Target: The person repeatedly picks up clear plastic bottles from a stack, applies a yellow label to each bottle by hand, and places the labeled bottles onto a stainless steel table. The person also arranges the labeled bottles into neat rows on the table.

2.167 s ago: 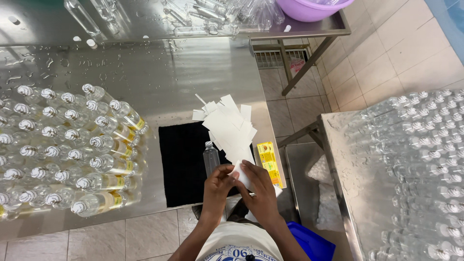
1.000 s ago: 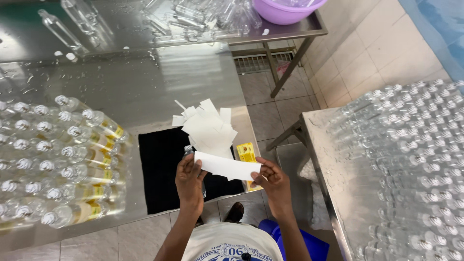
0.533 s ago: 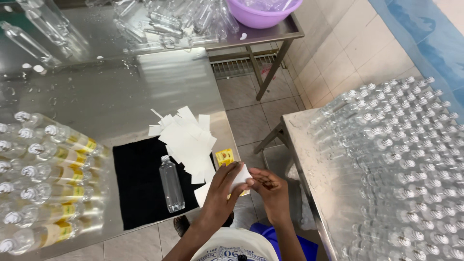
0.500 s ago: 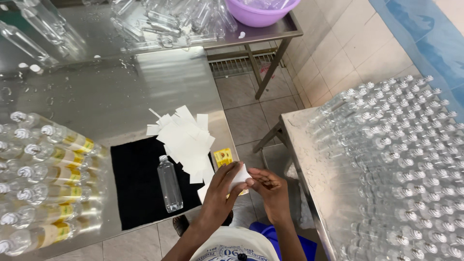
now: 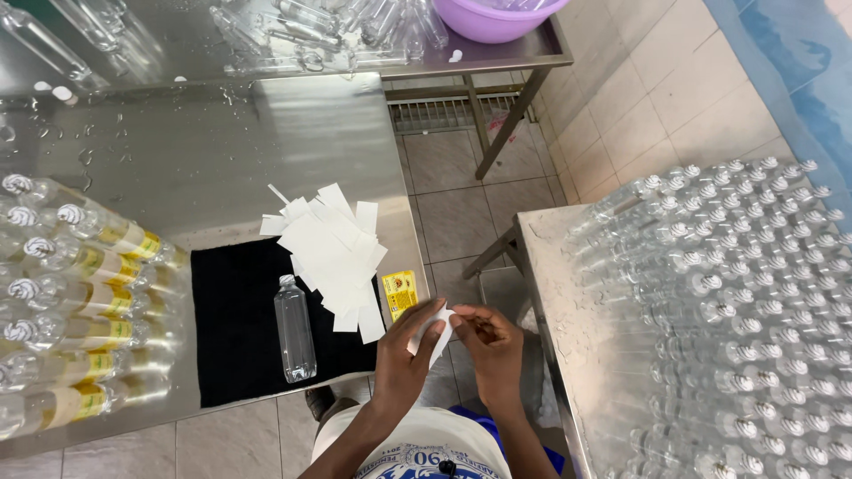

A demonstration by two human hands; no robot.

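Just right of the black mat (image 5: 235, 328), I judge the white label strip (image 5: 437, 326) pinched between my left hand (image 5: 404, 355) and right hand (image 5: 490, 346) light, limp, best held by its edges.

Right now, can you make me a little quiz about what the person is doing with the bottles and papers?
1. True or false: the clear bottle on the black mat is standing upright.
2. What do the left hand and the right hand hold between them? A) a purple bowl B) a white paper strip C) a bottle cap
3. Fill in: the pile of white paper strips lies on the steel ____.

Key
1. False: it lies on its side.
2. B: both hands pinch the strip, off the table's edge.
3. table
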